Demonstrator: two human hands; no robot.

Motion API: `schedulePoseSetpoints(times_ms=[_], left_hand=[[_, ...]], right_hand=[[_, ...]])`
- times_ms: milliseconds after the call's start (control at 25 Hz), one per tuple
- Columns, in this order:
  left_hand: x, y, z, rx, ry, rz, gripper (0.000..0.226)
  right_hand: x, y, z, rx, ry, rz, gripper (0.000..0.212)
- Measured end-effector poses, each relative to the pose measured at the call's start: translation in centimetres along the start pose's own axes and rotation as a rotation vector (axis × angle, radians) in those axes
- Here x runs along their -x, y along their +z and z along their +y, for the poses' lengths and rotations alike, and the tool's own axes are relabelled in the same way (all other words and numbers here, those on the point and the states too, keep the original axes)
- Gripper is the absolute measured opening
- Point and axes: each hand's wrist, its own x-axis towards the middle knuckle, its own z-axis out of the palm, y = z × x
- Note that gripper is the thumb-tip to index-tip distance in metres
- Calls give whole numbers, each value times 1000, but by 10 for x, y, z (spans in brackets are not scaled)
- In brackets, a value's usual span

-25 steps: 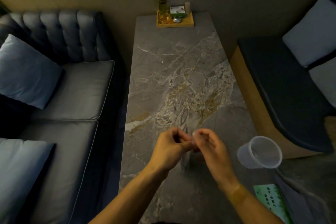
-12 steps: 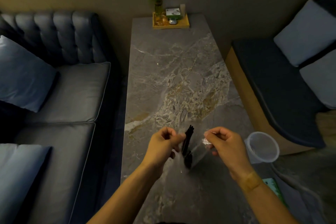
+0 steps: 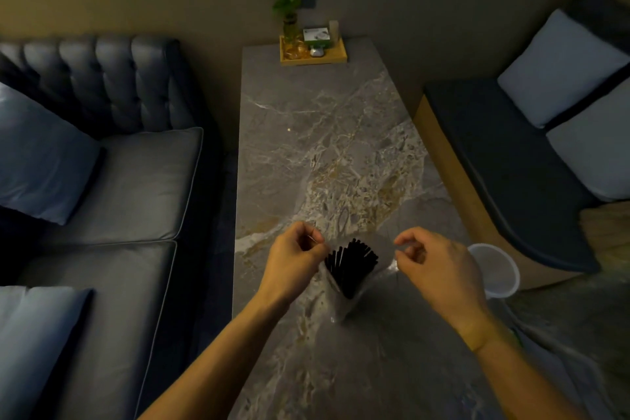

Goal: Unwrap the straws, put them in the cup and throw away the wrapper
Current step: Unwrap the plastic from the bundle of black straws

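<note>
A bundle of black straws (image 3: 351, 264) stands in a clear plastic wrapper (image 3: 341, 307) above the marble table (image 3: 306, 147), fanned out at the top. My left hand (image 3: 293, 264) pinches the wrapper's left top edge. My right hand (image 3: 436, 269) pinches the right top edge, so the mouth is pulled wide. A clear plastic cup (image 3: 497, 271) sits at the table's right edge, partly hidden behind my right hand.
A wooden tray (image 3: 313, 53) with a plant and small items stands at the table's far end. A dark sofa (image 3: 102, 181) with cushions runs along the left. A bench (image 3: 511, 164) with pillows is on the right.
My hands have moved apart from a closed pinch, tearing the wrapper open. The black straws have come into view and now fan out between the hands.
</note>
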Motion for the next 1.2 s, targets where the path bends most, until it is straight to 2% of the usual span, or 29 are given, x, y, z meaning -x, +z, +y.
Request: schedulePoseSetpoints(times_ms=[120,200,280,320,400,480,680,800,960,1120,1200], left_hand=[[4,-2,-2,-35,126,19,10],[4,-3,-5,-24,111,22,10],[1,-2,-7,23,46,14,11],[-1,0,-8,48,16,12,13],[-5,2,-7,83,-15,18,15],[-11,3,-7,86,-16,24,14],[-19,2,-9,96,-13,16,15],[-20,-8,-13,146,19,-31,13],[-14,-38,-45,135,49,-49,27],[15,-66,-113,-75,-80,-391,56],[19,-71,-138,-280,-64,-415,59]], right_hand=[[10,3,-3,-80,-108,174,23],[14,4,-2,-59,-162,247,26],[19,9,-6,8,-308,303,20],[20,12,-10,21,-401,279,18],[20,16,-20,72,-533,110,27],[17,21,-27,141,-565,-43,33],[15,25,-39,183,-523,-80,10],[12,27,-47,133,-509,-76,7],[-4,19,-60,25,-408,-62,9],[-15,4,-65,-208,-208,-37,7],[-16,-6,-64,-274,-150,-59,7]])
